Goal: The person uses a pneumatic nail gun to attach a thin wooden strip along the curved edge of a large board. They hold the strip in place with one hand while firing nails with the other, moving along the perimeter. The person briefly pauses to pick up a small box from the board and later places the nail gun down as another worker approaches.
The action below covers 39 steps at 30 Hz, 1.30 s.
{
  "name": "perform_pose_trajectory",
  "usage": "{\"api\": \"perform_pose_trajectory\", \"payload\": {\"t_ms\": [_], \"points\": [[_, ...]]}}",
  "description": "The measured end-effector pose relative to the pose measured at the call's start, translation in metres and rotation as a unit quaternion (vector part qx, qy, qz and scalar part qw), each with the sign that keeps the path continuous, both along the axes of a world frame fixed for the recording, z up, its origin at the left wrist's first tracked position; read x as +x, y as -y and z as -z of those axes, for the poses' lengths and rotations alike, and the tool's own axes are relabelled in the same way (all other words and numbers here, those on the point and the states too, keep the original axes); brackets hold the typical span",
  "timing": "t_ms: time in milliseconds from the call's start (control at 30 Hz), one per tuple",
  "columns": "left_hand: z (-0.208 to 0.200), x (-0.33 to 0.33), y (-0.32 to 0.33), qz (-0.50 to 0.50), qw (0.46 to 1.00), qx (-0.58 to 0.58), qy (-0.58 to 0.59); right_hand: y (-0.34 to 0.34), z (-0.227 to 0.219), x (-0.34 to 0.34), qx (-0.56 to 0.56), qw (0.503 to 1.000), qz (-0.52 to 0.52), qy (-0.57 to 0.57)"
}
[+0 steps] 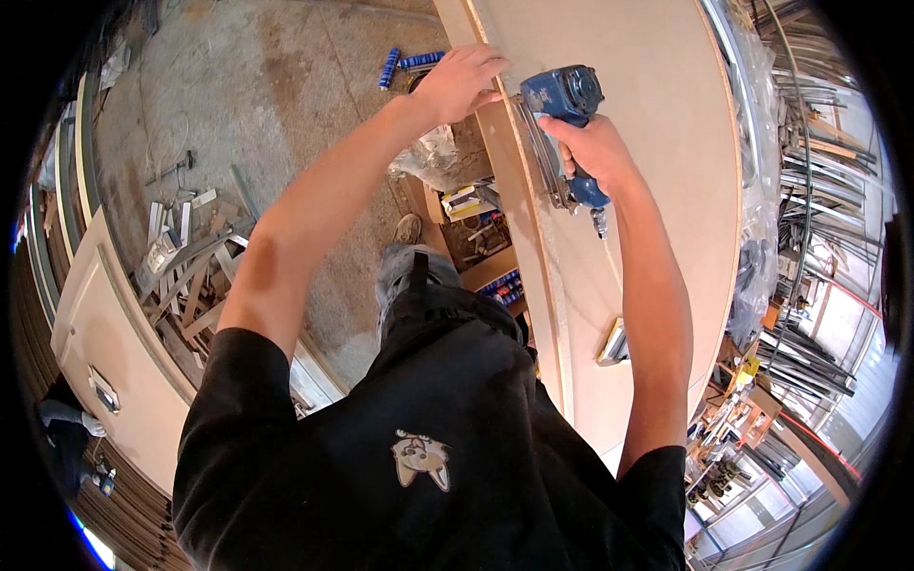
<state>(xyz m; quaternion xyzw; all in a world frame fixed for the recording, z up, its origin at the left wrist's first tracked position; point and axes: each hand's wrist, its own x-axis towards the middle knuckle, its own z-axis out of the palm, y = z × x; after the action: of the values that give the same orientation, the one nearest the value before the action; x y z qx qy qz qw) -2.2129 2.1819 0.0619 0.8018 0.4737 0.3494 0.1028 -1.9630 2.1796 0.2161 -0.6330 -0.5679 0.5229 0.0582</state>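
Note:
In my right hand (602, 152) is a blue nail gun (564, 93), gripped by its handle. Its nose and slanted magazine (545, 152) lie along the left edge of a large beige board (657, 114). An air hose fitting (599, 225) hangs off the handle's end, with a pale hose running on behind my right forearm. My left hand (459, 86) pinches the wooden strip (545, 257) that runs along the board's left edge, just left of the gun's head. Its fingers lie over the top and the thumb sits lower.
A small box (614, 344) rests on the board by my right forearm. Below the edge are a crate of loose items (481, 238) and blue cylinders (388, 68). Scrap strips (195, 295) and a pale panel (114, 328) lie left; a co-worker's gloved hand (93, 424) is beyond. Racked trim (828, 162) lines the right.

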Motion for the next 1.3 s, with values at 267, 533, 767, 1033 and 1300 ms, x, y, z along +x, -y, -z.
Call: {"api": "perform_pose_trajectory", "payload": {"t_ms": [267,533,767,1033,1300], "points": [[0.011,0.001,-0.01,0.077,0.991,-0.103,-0.037,0.038,0.005,0.015,0.041,0.998,0.05,0.012],[-0.004,0.039,0.023,-0.028,0.975,-0.029,-0.218,0.2,-0.052,0.08,0.061,0.976,0.16,0.135],[-0.018,0.148,0.13,0.3,0.948,-0.04,-0.098,0.392,-0.073,0.139,0.142,0.802,0.573,-0.097],[-0.014,0.285,0.232,0.481,0.872,-0.053,-0.068,0.552,-0.083,0.166,0.258,0.464,0.841,-0.103],[-0.006,0.353,0.301,0.499,0.861,-0.047,-0.087,0.778,-0.033,0.221,0.149,0.449,0.83,0.295]]}}
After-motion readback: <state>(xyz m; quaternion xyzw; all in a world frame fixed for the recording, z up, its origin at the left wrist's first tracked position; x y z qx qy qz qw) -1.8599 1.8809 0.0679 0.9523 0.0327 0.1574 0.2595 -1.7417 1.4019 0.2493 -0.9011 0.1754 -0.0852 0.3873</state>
